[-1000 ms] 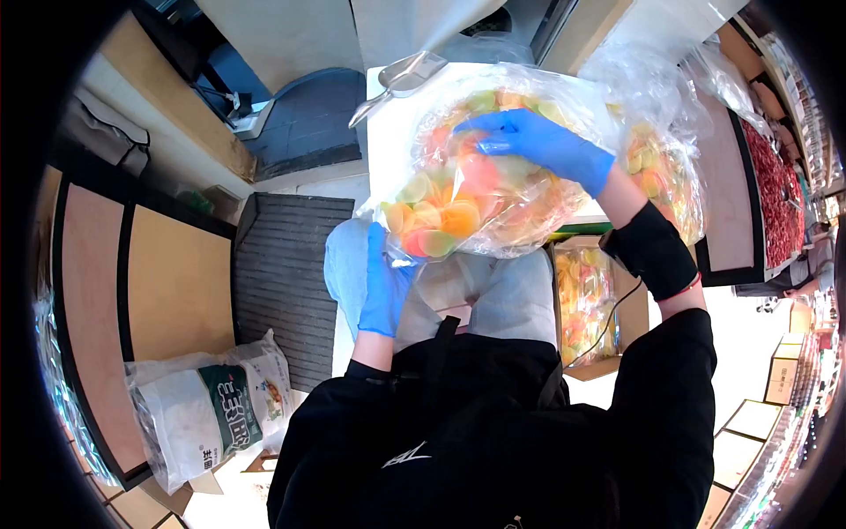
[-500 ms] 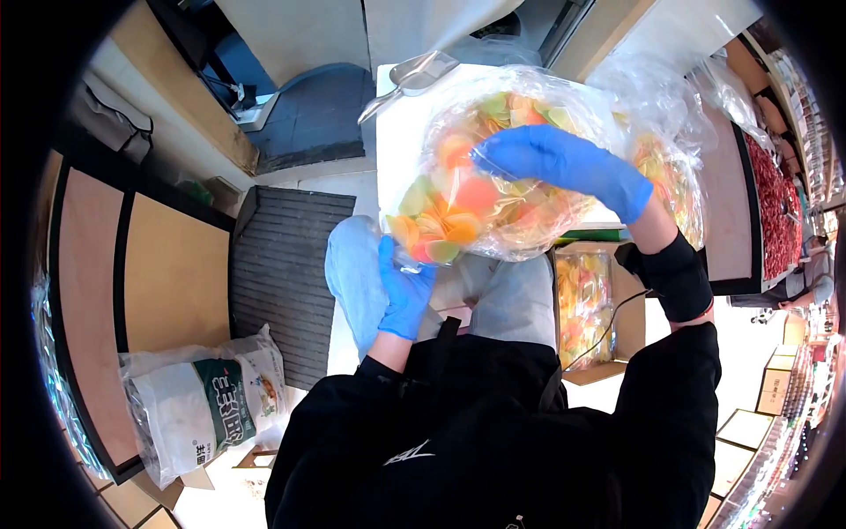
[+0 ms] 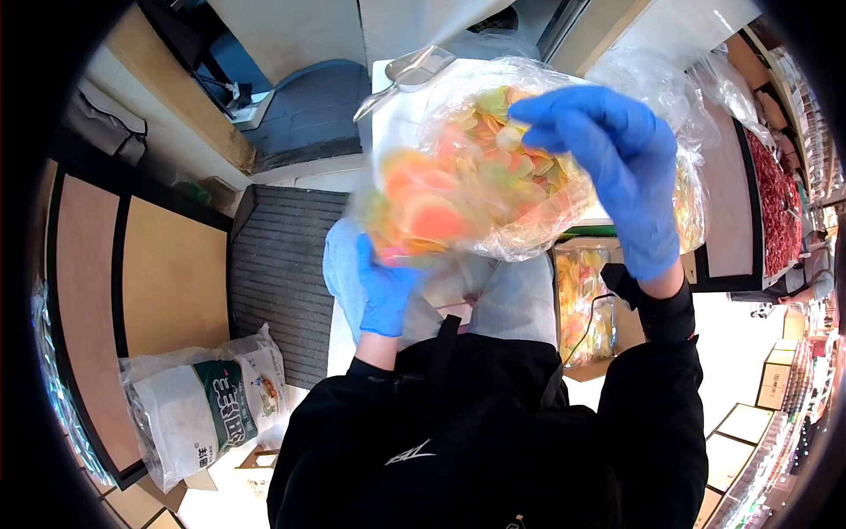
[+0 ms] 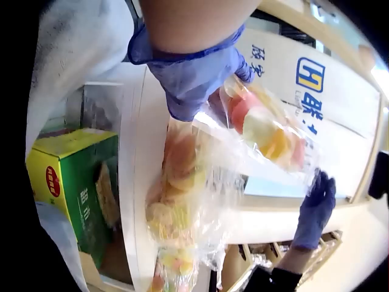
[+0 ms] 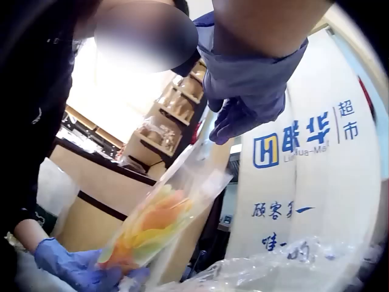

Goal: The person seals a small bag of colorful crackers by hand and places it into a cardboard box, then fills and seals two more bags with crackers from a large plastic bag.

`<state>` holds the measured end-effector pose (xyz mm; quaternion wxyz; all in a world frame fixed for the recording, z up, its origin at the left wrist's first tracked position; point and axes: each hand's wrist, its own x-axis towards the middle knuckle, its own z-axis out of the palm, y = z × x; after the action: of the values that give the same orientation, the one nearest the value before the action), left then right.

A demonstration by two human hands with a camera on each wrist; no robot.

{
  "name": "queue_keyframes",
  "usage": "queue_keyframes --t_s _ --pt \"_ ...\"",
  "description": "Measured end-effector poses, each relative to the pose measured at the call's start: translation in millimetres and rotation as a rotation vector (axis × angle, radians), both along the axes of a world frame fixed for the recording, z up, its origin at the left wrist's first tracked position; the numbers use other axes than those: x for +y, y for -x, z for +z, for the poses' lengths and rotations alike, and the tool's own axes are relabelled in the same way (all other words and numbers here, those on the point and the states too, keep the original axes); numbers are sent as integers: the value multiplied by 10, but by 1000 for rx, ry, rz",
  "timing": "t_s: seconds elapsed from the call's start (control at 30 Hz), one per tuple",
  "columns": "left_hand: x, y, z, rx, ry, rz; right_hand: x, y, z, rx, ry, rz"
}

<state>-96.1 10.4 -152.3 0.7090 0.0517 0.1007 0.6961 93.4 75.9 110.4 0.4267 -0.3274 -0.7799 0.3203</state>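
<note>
A clear plastic bag (image 3: 423, 207) of thin pink, orange and green discs is blurred in the head view. My gloved left hand (image 3: 385, 286) grips its lower end. In the left wrist view the discs in this bag (image 4: 267, 125) fill its end nearest that hand. My gloved right hand (image 3: 617, 163) is raised at the bag's upper end, fingertips pinched together. Clear film reaches its fingers in the right wrist view, where the right hand (image 5: 249, 112) is partly hidden behind its own wrist. Below lies a large open plastic bag (image 3: 529, 212) of similar discs.
A metal scoop (image 3: 414, 75) lies at the white table's far left corner. Another bag of discs (image 3: 692, 198) stands at the right, and a cardboard box (image 3: 630, 331) with more discs sits beside my legs. A white printed sack (image 3: 207, 397) lies at the lower left.
My right hand has moved up and to the right, away from over the discs. The small bag, steady before, is now blurred by motion; my left hand keeps its grip on it.
</note>
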Motion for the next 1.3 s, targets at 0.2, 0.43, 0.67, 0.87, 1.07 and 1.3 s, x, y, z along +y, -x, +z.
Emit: queue_keyframes --t_s 0.2,0.43,0.67,0.87,1.07,1.3 --pt "-122 588 -66 -15 155 338 780 -522 -1197 -368 141 -14" --pt "-247 912 -176 -69 89 422 667 -126 -1734 -678 71 76" --pt "-278 826 -138 -16 56 305 728 235 -1593 -762 75 -94" --pt "-266 783 -198 9 86 287 936 56 -1744 -352 379 -89" --pt "-247 656 -138 142 160 222 905 -263 -1607 97 685 -141" --pt "-83 494 -588 211 143 177 985 -732 -1550 438 690 -231"
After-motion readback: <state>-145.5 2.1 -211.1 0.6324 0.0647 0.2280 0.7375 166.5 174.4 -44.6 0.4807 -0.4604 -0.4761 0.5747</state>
